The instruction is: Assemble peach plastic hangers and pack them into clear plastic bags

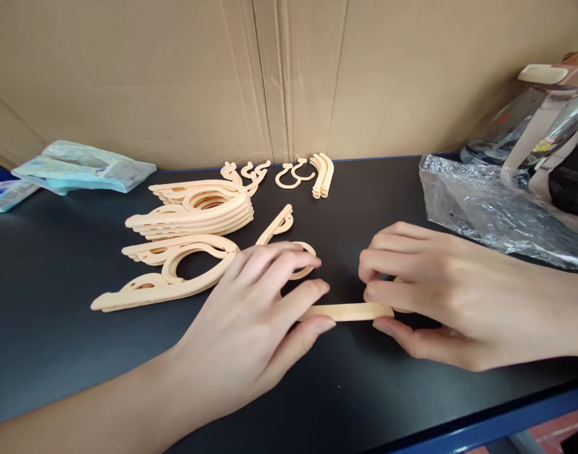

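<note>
Half covered at both ends: pale strip point(348, 312), spanning the gap between left hand point(265, 302) and right hand point(426, 290). Pinched by thumb and fingers of each, left and right alike. Impossible to tell how far it runs beneath the left fingers or behind the right ones. Just beyond the left fingertips, partly blocked: curved piece point(302, 274). Leftward of that hand: hanger parts point(170, 291). Past the right wrist, cut off: clear plastic bag point(483, 214).
</note>
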`<state>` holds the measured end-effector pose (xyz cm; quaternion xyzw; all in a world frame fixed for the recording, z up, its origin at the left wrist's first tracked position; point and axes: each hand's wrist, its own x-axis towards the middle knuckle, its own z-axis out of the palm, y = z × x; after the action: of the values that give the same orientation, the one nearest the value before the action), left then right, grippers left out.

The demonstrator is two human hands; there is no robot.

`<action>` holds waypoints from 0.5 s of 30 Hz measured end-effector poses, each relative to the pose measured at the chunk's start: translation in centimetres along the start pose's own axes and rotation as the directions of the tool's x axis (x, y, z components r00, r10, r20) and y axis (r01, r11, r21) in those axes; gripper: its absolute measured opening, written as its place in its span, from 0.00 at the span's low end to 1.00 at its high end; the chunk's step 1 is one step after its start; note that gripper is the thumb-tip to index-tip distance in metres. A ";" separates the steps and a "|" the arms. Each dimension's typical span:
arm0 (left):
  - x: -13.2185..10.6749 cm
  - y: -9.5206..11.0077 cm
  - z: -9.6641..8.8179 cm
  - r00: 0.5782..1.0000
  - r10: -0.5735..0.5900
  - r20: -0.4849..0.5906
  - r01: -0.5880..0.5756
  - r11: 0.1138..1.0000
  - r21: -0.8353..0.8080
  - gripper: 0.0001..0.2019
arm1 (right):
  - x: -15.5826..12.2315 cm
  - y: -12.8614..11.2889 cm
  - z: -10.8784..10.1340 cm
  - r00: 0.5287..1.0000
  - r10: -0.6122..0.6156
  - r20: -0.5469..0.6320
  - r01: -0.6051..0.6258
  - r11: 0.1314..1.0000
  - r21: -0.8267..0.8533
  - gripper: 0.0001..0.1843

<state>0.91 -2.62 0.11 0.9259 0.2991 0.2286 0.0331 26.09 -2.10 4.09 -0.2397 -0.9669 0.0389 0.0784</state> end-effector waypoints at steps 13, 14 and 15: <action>-0.2 -0.4 0.5 0.985 -0.153 0.078 0.150 0.988 0.050 0.21 | -1.2 -0.6 -0.1 0.994 0.095 0.062 -0.074 0.957 -0.281 0.15; -0.2 -0.4 0.5 0.985 -0.155 0.077 0.151 0.987 0.050 0.21 | -1.2 -0.7 -0.1 0.993 0.099 0.061 -0.077 0.956 -0.284 0.15; -0.2 -0.4 0.5 0.985 -0.154 0.072 0.151 0.987 0.051 0.21 | -1.2 -0.7 0.0 0.993 0.104 0.057 -0.085 0.958 -0.276 0.14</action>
<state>0.72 -2.36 -0.52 0.9088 0.3727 0.1830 0.0408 26.84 -3.32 4.05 -0.2925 -0.9527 -0.0824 0.0086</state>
